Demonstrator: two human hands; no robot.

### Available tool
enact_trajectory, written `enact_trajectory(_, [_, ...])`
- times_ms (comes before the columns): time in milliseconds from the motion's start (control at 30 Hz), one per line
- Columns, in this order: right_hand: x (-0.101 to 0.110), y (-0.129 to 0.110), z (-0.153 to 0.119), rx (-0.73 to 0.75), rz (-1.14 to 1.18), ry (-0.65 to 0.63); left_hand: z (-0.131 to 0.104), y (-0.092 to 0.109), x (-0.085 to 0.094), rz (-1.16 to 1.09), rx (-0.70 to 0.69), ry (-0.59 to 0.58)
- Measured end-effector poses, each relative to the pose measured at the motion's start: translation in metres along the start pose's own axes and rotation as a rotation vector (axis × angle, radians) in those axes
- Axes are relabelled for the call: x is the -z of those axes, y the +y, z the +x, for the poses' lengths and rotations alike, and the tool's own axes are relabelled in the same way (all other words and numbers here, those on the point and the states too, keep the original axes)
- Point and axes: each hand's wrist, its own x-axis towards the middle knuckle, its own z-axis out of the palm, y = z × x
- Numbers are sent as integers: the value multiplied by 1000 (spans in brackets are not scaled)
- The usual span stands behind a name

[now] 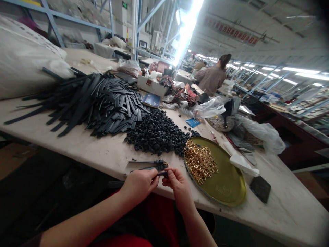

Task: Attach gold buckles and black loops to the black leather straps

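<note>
Near the front edge of the pale table (113,151), my left hand (141,183) is closed on one part of a dark strap (161,174). My right hand (177,183) pinches the strap's other end, close to the left fingertips. Just beyond the hands lie a few finished-looking black straps (149,164) with gold at one end. A heap of small black loops (156,132) sits behind them, and a large pile of loose black strips (102,99) spreads to the left. Gold buckles (202,161) lie on a round olive tray (231,181) right of my right hand.
A dark phone (260,189) rests right of the tray, near white paper (244,165). Behind are a blue packet (192,122), a blue booklet (151,100), a white box (151,85) and plastic bags (262,133). A person (212,77) is farther back.
</note>
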Motion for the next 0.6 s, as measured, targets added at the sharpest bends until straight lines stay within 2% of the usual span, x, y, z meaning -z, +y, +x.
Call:
enact_trajectory(100, [-2, 3, 2, -44, 155, 74, 3, -3, -3, -241, 60, -41])
enact_trajectory(233, [-9, 6, 7, -180, 397, 89, 10, -10, -12, -469, 112, -58])
enact_trajectory(367, [-11, 11, 12, -256, 419, 62, 14, -12, -16, -390, 157, -66])
enact_trajectory(467, [-9, 13, 17, -257, 441, 83, 18, -10, -15, -295, 164, -77])
enact_trajectory(600, [-9, 10, 22, -231, 549, 132, 23, -8, -13, -291, 171, -103])
